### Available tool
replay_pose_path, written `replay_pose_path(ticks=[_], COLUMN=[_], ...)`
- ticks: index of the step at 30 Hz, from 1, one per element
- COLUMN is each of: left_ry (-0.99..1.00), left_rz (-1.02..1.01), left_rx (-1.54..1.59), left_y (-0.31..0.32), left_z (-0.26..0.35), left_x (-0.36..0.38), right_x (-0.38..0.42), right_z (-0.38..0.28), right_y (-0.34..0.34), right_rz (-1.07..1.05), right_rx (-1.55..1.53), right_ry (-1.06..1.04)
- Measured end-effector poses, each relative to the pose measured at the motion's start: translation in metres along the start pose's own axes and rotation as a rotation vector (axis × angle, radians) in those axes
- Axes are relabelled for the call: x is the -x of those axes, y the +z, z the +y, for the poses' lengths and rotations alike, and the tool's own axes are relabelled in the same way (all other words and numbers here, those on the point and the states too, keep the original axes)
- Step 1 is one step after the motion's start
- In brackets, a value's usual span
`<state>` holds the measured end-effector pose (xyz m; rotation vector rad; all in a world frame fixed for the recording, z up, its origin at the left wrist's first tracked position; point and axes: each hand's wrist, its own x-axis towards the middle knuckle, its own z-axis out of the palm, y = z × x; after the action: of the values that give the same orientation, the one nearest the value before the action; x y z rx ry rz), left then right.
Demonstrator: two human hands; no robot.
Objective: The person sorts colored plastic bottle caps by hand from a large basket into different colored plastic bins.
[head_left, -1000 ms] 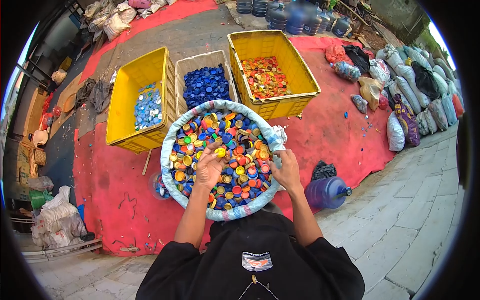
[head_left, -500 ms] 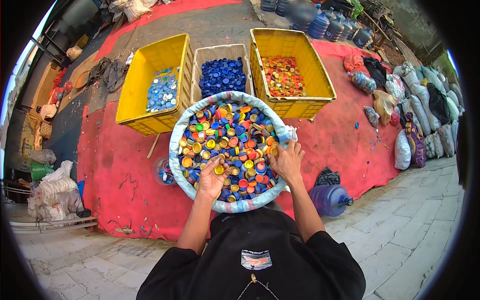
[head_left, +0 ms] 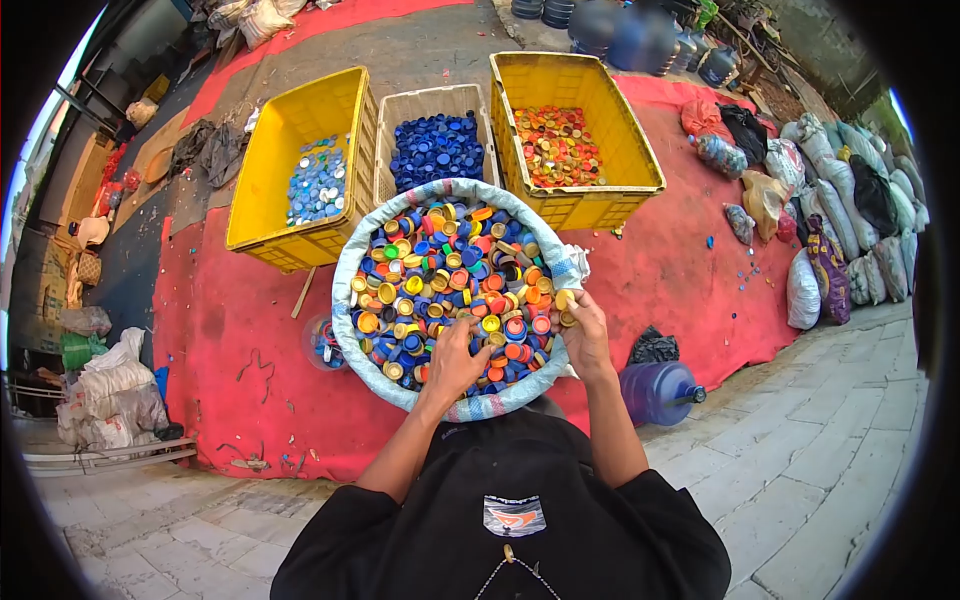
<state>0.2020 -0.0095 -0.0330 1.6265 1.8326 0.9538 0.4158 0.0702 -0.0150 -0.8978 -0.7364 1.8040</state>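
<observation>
A round container [head_left: 352, 352] with a pale cloth-wrapped rim is full of mixed bottle caps [head_left: 440, 270]. My left hand [head_left: 456, 362] reaches down onto the caps near the middle, fingers bent and apart; no cap shows clearly in its grasp. At the container's right rim my right hand [head_left: 587, 335] is closed on yellow caps [head_left: 566, 300], held between thumb and fingers. Beyond the container stand a yellow crate [head_left: 265, 190] with light blue and white caps, a whitish crate [head_left: 432, 103] with dark blue caps, and a yellow crate [head_left: 625, 130] with orange and red caps.
A red ground sheet [head_left: 230, 350] lies under the crates. To the right of the container are a large blue water jug [head_left: 655, 392] and a black bag [head_left: 653, 347]. Filled sacks [head_left: 830, 210] are piled at far right. A clear tub [head_left: 325, 343] sits beside the container's left side.
My left hand has moved right and no longer shows the yellow cap it held. My right hand has turned upward at the rim, now with yellow caps in its fingers.
</observation>
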Motion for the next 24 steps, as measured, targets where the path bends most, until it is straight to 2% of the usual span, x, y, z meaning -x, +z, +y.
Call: replay_pose_path(ticks=[3, 8, 18, 21, 24], left_ry=[0.075, 0.043, -0.033, -0.001, -0.123], left_rz=[0.027, 0.007, -0.058, -0.017, -0.038], left_rx=[-0.11, -0.218, -0.136, -0.079, 0.119], left_y=[0.003, 0.013, 0.025, 0.021, 0.013], left_z=[0.01, 0.013, 0.0, -0.001, 0.005], left_x=[0.001, 0.002, -0.002, -0.003, -0.006], right_x=[0.022, 0.042, 0.044, 0.043, 0.042], right_z=[0.005, 0.025, 0.031, 0.03, 0.028], right_y=[0.01, 0.011, 0.013, 0.015, 0.016], right_rz=[-0.045, -0.044, -0.033, -0.021, -0.008], right_rx=[-0.276, -0.543, -0.546, -0.53, -0.51], right_ry=[0.1, 0.249, 0.233, 0.243, 0.243])
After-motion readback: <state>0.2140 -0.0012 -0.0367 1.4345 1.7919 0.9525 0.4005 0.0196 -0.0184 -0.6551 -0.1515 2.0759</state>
